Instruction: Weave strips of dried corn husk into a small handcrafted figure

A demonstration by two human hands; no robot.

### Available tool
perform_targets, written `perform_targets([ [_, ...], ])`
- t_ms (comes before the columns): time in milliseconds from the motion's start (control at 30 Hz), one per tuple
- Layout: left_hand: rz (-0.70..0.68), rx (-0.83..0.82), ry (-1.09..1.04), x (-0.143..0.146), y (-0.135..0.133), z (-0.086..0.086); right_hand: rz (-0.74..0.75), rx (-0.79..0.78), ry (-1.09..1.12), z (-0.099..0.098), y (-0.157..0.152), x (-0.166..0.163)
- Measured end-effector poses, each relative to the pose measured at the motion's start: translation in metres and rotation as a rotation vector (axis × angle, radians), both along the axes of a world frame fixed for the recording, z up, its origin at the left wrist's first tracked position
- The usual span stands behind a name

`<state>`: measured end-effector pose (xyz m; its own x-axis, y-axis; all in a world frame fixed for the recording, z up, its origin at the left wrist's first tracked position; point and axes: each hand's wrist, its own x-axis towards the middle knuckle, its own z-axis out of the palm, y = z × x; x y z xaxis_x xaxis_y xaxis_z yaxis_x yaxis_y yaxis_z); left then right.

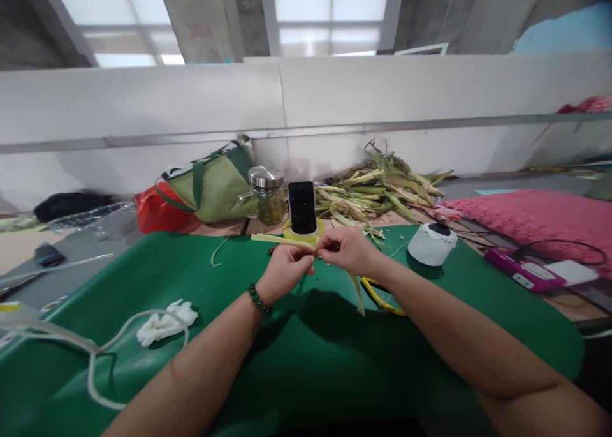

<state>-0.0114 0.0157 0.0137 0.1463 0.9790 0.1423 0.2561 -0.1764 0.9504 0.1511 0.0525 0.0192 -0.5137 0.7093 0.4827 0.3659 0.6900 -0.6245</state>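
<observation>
My left hand [289, 268], with a green bead bracelet [259, 300] at its wrist, is closed in a pinch. My right hand [347, 249] pinches close beside it, the fingertips of both almost touching. Between them runs a pale green plant strip [275, 238], one end sticking out to the left above my left hand. Below my right hand hangs another length of pale leaf [356, 295]; whether it is the same piece I cannot tell. Under my right forearm lies a yellow looped object [377, 296], partly hidden. A black-screened phone [302, 208] stands upright just beyond my hands.
A green mat [191, 258] covers the table. Behind it are a green bag [210, 185], a glass jug [268, 201] and a heap of plant stalks [382, 185]. A white-wrapped roll [431, 245] and purple power strip [526, 269] lie right; crumpled tissue [167, 322] and pale tubing [90, 373] left.
</observation>
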Motion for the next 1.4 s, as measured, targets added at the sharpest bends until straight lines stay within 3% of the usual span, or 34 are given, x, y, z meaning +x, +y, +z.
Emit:
perform_targets([
  [167, -0.022, 0.015, 0.035, -0.004, 0.004, -0.004, -0.036, 0.184, -0.085, -0.005, -0.003, -0.006],
  [333, -0.093, -0.111, -0.170, -0.006, 0.005, 0.001, 0.090, 0.013, -0.022, 0.000, 0.000, -0.001],
  [433, -0.136, -0.130, -0.176, -0.008, 0.007, 0.001, 0.110, -0.063, -0.005, 0.001, 0.005, 0.002],
  [733, -0.042, -0.107, -0.125, -0.011, 0.014, -0.004, -0.046, 0.024, 0.053, -0.011, -0.001, -0.013],
  [1000, -0.080, 0.027, -0.005, -0.011, 0.012, -0.001, -0.044, -0.025, 0.090, -0.012, 0.004, -0.013],
  [1167, -0.026, 0.132, 0.055, -0.012, 0.010, 0.000, -0.031, -0.011, 0.076, -0.018, 0.003, -0.015],
  [1400, 0.005, 0.033, -0.099, -0.010, 0.013, -0.004, -0.007, -0.101, 0.096, -0.019, 0.003, -0.015],
])
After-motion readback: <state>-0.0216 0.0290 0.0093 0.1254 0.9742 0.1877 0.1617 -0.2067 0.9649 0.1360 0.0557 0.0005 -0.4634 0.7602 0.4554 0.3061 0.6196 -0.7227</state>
